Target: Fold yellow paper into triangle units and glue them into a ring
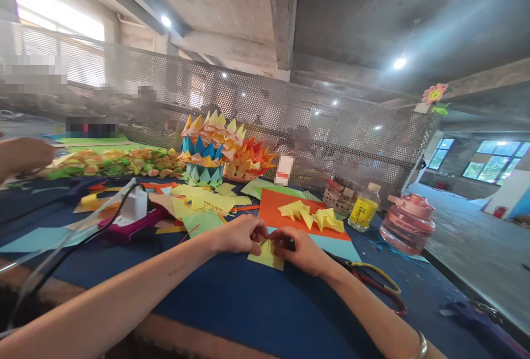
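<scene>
Yellow paper [267,260] beneath curled hands [241,236]

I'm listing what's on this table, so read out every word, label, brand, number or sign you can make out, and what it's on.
No text can be quoted from this view.
Yellow label on the bottle: dark characters, too small and blurred to read.
White and red item near the mesh panel: any writing too blurred to read.
Pink jug: no lettering I can make out.

Left hand [245,234] beside right hand [298,249], fingertips [256,248] seemingly pinched
</scene>
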The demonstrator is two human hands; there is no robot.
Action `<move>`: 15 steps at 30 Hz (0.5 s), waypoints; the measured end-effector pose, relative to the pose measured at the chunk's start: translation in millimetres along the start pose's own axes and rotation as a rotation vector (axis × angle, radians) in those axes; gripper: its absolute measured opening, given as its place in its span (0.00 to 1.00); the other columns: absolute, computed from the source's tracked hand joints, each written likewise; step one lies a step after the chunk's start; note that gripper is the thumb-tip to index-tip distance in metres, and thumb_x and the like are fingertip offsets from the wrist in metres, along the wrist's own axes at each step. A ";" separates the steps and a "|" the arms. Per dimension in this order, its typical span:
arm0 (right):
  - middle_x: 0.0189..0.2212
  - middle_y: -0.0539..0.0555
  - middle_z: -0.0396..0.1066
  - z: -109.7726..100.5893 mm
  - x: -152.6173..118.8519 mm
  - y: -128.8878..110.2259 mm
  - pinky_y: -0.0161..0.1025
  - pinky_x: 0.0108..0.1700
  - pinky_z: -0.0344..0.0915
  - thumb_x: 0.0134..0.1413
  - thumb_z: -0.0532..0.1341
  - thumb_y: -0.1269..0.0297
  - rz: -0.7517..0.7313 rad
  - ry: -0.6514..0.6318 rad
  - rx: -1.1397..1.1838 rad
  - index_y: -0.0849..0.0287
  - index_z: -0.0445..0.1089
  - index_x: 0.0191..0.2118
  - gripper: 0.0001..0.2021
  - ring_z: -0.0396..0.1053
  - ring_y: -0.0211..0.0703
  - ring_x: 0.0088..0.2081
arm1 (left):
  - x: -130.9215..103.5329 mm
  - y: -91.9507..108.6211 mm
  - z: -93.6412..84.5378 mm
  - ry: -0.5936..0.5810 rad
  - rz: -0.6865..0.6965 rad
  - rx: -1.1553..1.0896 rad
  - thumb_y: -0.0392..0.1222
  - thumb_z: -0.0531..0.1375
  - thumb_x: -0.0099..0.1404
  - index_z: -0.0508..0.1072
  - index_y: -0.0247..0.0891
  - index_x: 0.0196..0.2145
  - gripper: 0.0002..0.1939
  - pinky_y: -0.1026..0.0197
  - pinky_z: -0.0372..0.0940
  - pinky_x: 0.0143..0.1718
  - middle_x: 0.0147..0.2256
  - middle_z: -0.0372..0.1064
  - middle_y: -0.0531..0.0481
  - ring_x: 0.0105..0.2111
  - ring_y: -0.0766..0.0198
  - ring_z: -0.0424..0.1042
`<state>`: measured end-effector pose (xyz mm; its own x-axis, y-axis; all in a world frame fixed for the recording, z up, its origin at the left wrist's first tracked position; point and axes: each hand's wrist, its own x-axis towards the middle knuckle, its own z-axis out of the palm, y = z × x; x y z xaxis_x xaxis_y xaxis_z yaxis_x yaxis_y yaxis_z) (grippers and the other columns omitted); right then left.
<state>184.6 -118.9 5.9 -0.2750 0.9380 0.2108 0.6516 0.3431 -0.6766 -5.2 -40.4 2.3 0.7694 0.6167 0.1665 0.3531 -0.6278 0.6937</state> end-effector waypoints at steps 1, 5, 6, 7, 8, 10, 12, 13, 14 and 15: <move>0.28 0.48 0.67 0.1 0.3 0.5 0.32 0.31 0.59 0.43 0.60 0.74 -0.006 0.000 0.016 0.60 0.71 0.37 0.11 0.61 0.35 0.27 | -0.2 0.3 0.2 0.004 0.003 -0.006 0.34 0.62 0.42 0.73 0.33 0.33 0.16 0.68 0.57 0.27 0.27 0.65 0.54 0.28 0.65 0.65; 0.25 0.47 0.64 0.5 1.2 0.5 0.31 0.29 0.57 0.43 0.59 0.74 0.002 -0.007 0.059 0.61 0.69 0.33 0.08 0.59 0.33 0.25 | -0.3 0.9 1.5 0.000 0.025 -0.039 0.32 0.61 0.41 0.72 0.33 0.32 0.15 0.69 0.57 0.27 0.26 0.65 0.55 0.27 0.66 0.65; 0.24 0.46 0.64 0.7 1.4 0.0 0.31 0.28 0.57 0.44 0.59 0.73 0.010 -0.005 0.061 0.61 0.69 0.33 0.07 0.58 0.33 0.25 | 0.0 0.8 2.0 -0.005 0.029 -0.050 0.31 0.60 0.41 0.72 0.33 0.32 0.15 0.69 0.57 0.27 0.26 0.66 0.55 0.27 0.67 0.65; 0.24 0.46 0.63 1.0 1.5 -0.5 0.31 0.28 0.56 0.44 0.59 0.73 0.019 -0.001 0.061 0.61 0.69 0.33 0.07 0.58 0.33 0.25 | 0.2 0.8 2.4 -0.012 0.031 -0.063 0.31 0.60 0.41 0.72 0.33 0.31 0.15 0.69 0.58 0.26 0.25 0.66 0.56 0.27 0.67 0.65; 0.23 0.46 0.63 1.3 1.6 -1.1 0.31 0.27 0.56 0.45 0.59 0.72 0.027 0.003 0.059 0.62 0.69 0.34 0.07 0.58 0.33 0.24 | 0.5 0.7 2.8 -0.022 0.030 -0.077 0.31 0.59 0.42 0.72 0.33 0.31 0.14 0.69 0.58 0.26 0.25 0.66 0.56 0.26 0.67 0.65; 0.23 0.46 0.63 2.4 1.6 -1.8 0.32 0.28 0.56 0.46 0.59 0.71 0.043 0.011 0.052 0.62 0.69 0.34 0.07 0.58 0.33 0.24 | 0.8 1.0 3.3 -0.044 0.021 -0.104 0.31 0.58 0.42 0.72 0.32 0.31 0.14 0.69 0.58 0.26 0.24 0.65 0.56 0.25 0.68 0.64; 0.23 0.47 0.63 3.5 1.5 -2.0 0.32 0.28 0.56 0.47 0.59 0.70 0.051 0.020 0.033 0.62 0.70 0.34 0.07 0.58 0.33 0.25 | 0.7 1.8 3.4 -0.057 0.012 -0.119 0.33 0.58 0.43 0.73 0.32 0.31 0.13 0.69 0.58 0.25 0.23 0.66 0.55 0.23 0.68 0.64; 0.22 0.47 0.63 4.0 1.3 -1.9 0.32 0.28 0.56 0.47 0.59 0.70 0.052 0.026 0.018 0.62 0.71 0.34 0.06 0.58 0.33 0.25 | 0.4 2.2 3.5 -0.054 0.009 -0.118 0.34 0.58 0.45 0.73 0.32 0.31 0.12 0.69 0.58 0.24 0.22 0.66 0.55 0.23 0.68 0.64; 0.22 0.47 0.63 4.4 1.1 -1.6 0.32 0.28 0.56 0.47 0.59 0.70 0.049 0.030 0.004 0.62 0.71 0.33 0.06 0.57 0.33 0.25 | 0.2 2.6 3.6 -0.046 0.008 -0.112 0.36 0.58 0.46 0.74 0.32 0.30 0.12 0.69 0.58 0.24 0.22 0.66 0.55 0.23 0.68 0.64; 0.22 0.47 0.63 4.7 0.8 -1.3 0.32 0.28 0.56 0.47 0.59 0.70 0.044 0.033 -0.006 0.62 0.71 0.32 0.05 0.57 0.33 0.24 | 0.0 3.0 3.9 -0.035 0.009 -0.103 0.37 0.57 0.47 0.74 0.32 0.30 0.11 0.69 0.57 0.24 0.22 0.66 0.54 0.23 0.68 0.64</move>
<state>180.2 -118.7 3.7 -0.2229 0.9532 0.2044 0.6667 0.3020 -0.6814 -2.1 -44.1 1.7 0.7911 0.5930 0.1501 0.2906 -0.5803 0.7608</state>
